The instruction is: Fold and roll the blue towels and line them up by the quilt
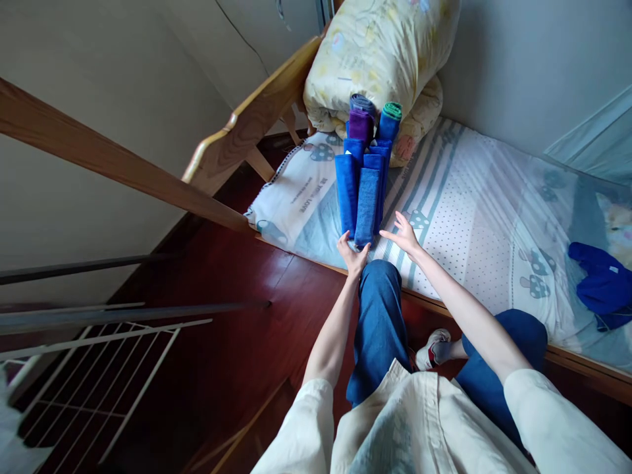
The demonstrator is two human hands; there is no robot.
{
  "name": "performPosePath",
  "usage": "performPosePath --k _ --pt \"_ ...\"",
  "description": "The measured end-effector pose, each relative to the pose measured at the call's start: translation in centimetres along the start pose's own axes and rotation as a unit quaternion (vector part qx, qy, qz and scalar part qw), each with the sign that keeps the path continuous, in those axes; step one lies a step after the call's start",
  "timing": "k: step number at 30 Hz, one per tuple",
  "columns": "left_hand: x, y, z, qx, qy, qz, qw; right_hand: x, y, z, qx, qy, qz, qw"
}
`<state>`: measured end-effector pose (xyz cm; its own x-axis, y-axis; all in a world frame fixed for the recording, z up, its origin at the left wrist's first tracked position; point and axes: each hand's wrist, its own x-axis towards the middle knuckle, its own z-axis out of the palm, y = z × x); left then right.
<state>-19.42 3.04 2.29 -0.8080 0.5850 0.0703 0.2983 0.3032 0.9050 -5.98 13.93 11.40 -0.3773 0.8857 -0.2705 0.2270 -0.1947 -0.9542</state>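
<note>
Folded and rolled cloth bundles stand in two rows on the bed. The nearest one is a blue denim-like bundle, with a bright blue bundle to its left. Behind them are a purple bundle, a grey-blue roll and a blue roll with a green top. My left hand is at the near end of the front bundles, thumb and fingers spread; whether it touches them I cannot tell. Just right of the denim-like bundle, my right hand is open, fingers apart, holding nothing.
A rolled quilt sits behind the bundles, beside the wooden headboard. The patterned sheet stretches right, with a crumpled blue garment on it. A wooden post crosses the left, above a white wire rack.
</note>
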Motion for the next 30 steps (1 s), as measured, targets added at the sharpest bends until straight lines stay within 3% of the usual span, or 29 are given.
performPosePath --k 2,4,8,11,16,19,22,25,30 --pt "-0.5 0.6 -0.6 -0.021 -0.002 0.001 1.0 -3.0 1.0 -3.4 0.028 -0.003 0.029 0.999" --pt "-1.1 1.6 -1.1 -0.039 -0.048 0.026 0.998 -6.4 2.1 -7.6 0.055 0.009 0.059 0.997" --pt "-3.8 5.1 -0.9 0.001 -0.25 0.145 0.957 -13.0 4.4 -17.2 0.074 0.1 0.12 0.985" --pt "-8.3 7.9 1.5 0.068 -0.391 0.229 0.889 -17.3 5.5 -23.9 0.099 0.214 0.131 0.963" --pt "-19.0 10.9 9.0 0.196 -0.526 0.294 0.773 -23.6 6.2 -32.9 0.164 0.374 0.093 0.908" --pt "-23.9 11.6 13.4 0.283 -0.555 0.292 0.725 -26.7 7.6 -36.9 0.178 0.437 0.08 0.878" --pt "-26.4 11.2 16.0 0.354 -0.563 0.269 0.697 -29.5 10.1 -39.9 0.193 0.482 0.093 0.85" --pt "-27.3 9.8 16.9 0.411 -0.545 0.262 0.682 -31.5 13.1 -42.6 0.213 0.513 0.114 0.823" --pt "-27.4 7.6 17.2 0.412 -0.492 0.333 0.691 -32.4 16.9 -47.5 0.229 0.55 0.127 0.793"
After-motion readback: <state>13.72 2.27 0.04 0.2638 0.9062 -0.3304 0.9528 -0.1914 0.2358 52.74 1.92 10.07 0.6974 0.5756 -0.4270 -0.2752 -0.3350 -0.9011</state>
